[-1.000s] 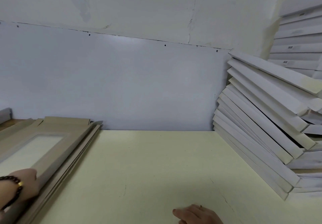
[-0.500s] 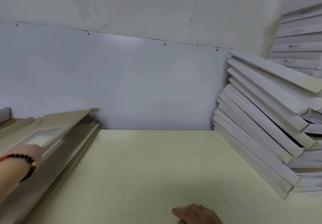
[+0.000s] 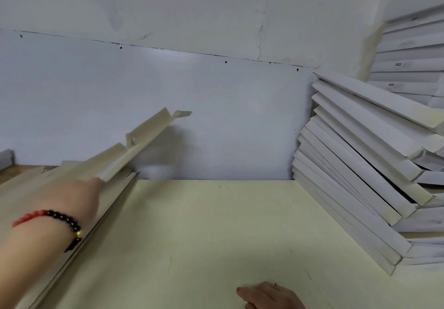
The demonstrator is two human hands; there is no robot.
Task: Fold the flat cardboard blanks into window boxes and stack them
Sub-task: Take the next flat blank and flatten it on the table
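Observation:
My left hand (image 3: 72, 200), with a red and black bead bracelet at the wrist, grips a flat beige cardboard blank (image 3: 141, 140) by its near end. The blank is raised edge-on, its far end tilted up towards the wall. Beneath it lies the pile of flat blanks (image 3: 28, 188) along the table's left side. My right hand (image 3: 266, 295) rests on the table at the bottom edge, holding nothing. A leaning stack of folded white boxes (image 3: 360, 164) fills the right side.
The pale yellow table (image 3: 204, 224) runs back to a grey wall panel (image 3: 192, 116). More white boxes (image 3: 408, 56) are stacked high in the back right corner. A small grey object (image 3: 6, 159) sits at the far left edge.
My left hand has lifted the top blank off the pile and swung it up and to the right, so it now stands edge-on in the air. My right hand has stayed put.

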